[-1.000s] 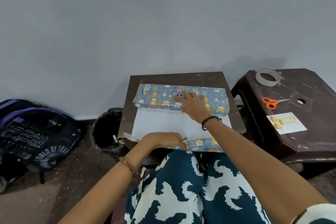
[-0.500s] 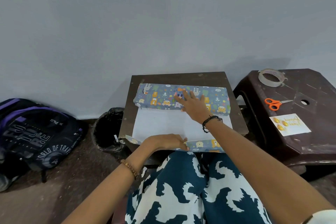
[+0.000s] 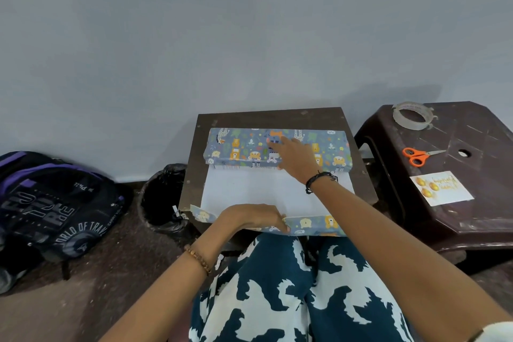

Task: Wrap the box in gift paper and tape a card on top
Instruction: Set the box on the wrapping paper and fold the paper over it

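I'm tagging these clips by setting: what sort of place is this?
Probably a plain room at home or in a hostel, not a workshop: a small dark wooden table against a bare grey wall, a dark brown plastic stool as a side table, and a black-and-purple backpack on the floor.

The backpack (image 3: 52,208) reads "WORLD OF TRAVEL" (upside down).

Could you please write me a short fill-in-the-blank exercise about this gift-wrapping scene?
1. The right hand presses flat on the paper-covered ____.
2. The left hand holds the near edge of the gift ____.
3. The scissors have ____ handles.
4. The tape roll and card lie on the brown ____.

Missing words: box; paper; orange; stool
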A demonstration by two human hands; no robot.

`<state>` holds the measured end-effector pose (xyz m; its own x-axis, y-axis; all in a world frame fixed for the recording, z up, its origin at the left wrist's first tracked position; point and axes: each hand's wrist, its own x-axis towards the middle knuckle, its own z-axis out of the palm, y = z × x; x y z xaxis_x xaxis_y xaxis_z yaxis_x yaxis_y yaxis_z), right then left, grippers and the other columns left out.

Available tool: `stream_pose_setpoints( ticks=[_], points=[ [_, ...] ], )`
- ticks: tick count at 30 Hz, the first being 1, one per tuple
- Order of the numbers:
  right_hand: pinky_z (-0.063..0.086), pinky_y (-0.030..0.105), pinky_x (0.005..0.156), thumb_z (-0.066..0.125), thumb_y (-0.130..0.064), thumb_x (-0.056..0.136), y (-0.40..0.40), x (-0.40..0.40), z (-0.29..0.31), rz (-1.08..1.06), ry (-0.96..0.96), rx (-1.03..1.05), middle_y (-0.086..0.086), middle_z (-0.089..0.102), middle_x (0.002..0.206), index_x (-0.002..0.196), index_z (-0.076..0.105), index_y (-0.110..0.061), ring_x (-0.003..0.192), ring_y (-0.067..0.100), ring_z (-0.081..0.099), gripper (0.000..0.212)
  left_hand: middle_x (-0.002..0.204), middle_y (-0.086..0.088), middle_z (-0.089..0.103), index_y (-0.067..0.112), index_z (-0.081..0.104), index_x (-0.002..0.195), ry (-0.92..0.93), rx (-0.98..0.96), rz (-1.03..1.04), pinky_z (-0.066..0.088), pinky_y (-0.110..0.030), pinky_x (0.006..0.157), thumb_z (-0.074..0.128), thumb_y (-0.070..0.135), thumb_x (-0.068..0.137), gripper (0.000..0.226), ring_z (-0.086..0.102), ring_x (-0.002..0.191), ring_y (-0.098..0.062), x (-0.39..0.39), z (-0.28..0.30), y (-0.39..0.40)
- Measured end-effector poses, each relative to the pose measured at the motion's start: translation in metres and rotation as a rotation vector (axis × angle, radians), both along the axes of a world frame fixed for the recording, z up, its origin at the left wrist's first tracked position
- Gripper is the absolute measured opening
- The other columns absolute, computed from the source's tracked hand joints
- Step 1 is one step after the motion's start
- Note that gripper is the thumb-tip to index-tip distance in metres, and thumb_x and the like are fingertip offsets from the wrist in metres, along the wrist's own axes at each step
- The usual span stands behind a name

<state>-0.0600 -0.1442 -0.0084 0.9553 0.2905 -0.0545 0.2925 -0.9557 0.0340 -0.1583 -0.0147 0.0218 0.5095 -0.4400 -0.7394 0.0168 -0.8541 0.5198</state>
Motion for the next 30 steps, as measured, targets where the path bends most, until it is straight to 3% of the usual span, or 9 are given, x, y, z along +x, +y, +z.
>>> stream_pose_setpoints(
  ticks=[3,6,8,10,14,17,21,24,30],
  points=[
    [0.048,0.034,0.074,0.06,-0.021,0.09,0.0,-0.001,-0.004,0.002,-0.016,0.034,0.004,0.039,0.14,0.143,0.03,-0.029,0.112,0.026,0.05,0.061,0.137,-0.016,0.046,-0.002,0.052,0.123,-0.009,0.006,0.001,0.034,-0.027,0.089,0.047,0.027,0.095,0.04,0.047,0.112,-0.03,-0.002,-0.002,-0.002],
    [0.05,0.035,0.077,0.06,-0.023,0.09,-0.002,-0.002,-0.006,0.009,-0.02,0.041,0.004,0.036,0.143,0.144,0.026,-0.03,0.113,0.026,0.049,0.064,0.104,-0.009,0.054,0.007,0.058,0.091,0.032,-0.008,-0.033,0.03,-0.021,0.07,0.052,0.037,0.09,0.031,0.044,0.085,-0.018,-0.005,-0.005,-0.002],
    [0.049,0.035,0.077,0.059,-0.025,0.09,-0.003,-0.003,-0.006,0.018,-0.018,0.044,0.004,0.035,0.144,0.144,0.026,-0.03,0.115,0.025,0.049,0.064,0.135,-0.002,0.047,0.017,0.06,0.113,0.102,-0.014,-0.071,0.025,-0.029,0.101,0.051,0.043,0.089,0.037,0.041,0.124,-0.019,-0.006,-0.006,0.001],
    [0.049,0.035,0.078,0.058,-0.025,0.091,-0.004,-0.004,-0.006,0.025,-0.033,0.042,0.004,0.034,0.145,0.145,0.025,-0.03,0.115,0.025,0.048,0.064,0.153,0.001,0.025,0.024,0.047,0.136,0.072,-0.033,-0.087,0.009,-0.034,0.113,0.046,0.044,0.094,0.047,0.019,0.142,-0.015,0.0,-0.001,0.006],
    [0.049,0.04,0.082,0.057,-0.02,0.091,-0.002,-0.006,-0.01,0.014,-0.054,0.071,0.005,0.036,0.143,0.144,0.027,-0.03,0.114,0.026,0.049,0.062,0.129,-0.005,0.057,0.014,0.061,0.121,-0.474,-0.113,0.207,0.037,-0.032,0.098,0.052,0.033,0.094,0.035,0.051,0.12,-0.023,0.03,0.007,0.014],
    [0.045,0.041,0.085,0.059,-0.021,0.088,-0.002,-0.006,-0.01,-0.004,-0.051,0.115,0.004,0.038,0.142,0.14,0.035,-0.029,0.117,0.026,0.048,0.057,0.135,-0.008,0.053,0.011,0.056,0.124,-0.958,0.017,0.21,0.044,-0.037,0.093,0.051,0.02,0.095,0.031,0.052,0.117,-0.027,0.061,0.006,0.012],
    [0.039,0.04,0.091,0.06,-0.021,0.088,-0.005,-0.006,-0.012,-0.005,-0.05,0.146,0.003,0.036,0.145,0.136,0.038,-0.025,0.121,0.025,0.044,0.054,0.155,-0.001,0.02,0.023,0.027,0.146,-0.857,0.272,-0.028,0.017,-0.052,0.111,0.048,0.034,0.096,0.055,0.015,0.143,-0.028,0.095,-0.01,0.006],
    [0.029,0.042,0.105,0.057,-0.014,0.09,-0.013,-0.01,-0.017,0.026,-0.047,0.155,0.003,0.024,0.153,0.143,0.03,-0.025,0.136,0.025,0.03,0.06,0.156,0.004,0.016,0.027,0.015,0.149,-0.834,0.346,0.012,0.017,-0.061,0.109,0.044,0.038,0.097,0.061,0.011,0.143,-0.028,0.098,-0.03,0.005],
    [0.014,0.053,0.113,0.055,-0.017,0.093,-0.02,-0.014,-0.014,0.008,0.01,0.193,-0.003,0.016,0.157,0.146,0.025,-0.027,0.144,0.02,0.016,0.062,0.158,-0.007,0.001,0.016,0.006,0.149,-1.081,0.155,0.311,-0.006,-0.056,0.111,0.046,0.031,0.096,0.069,-0.002,0.145,-0.024,0.062,-0.075,0.024]
  ],
)
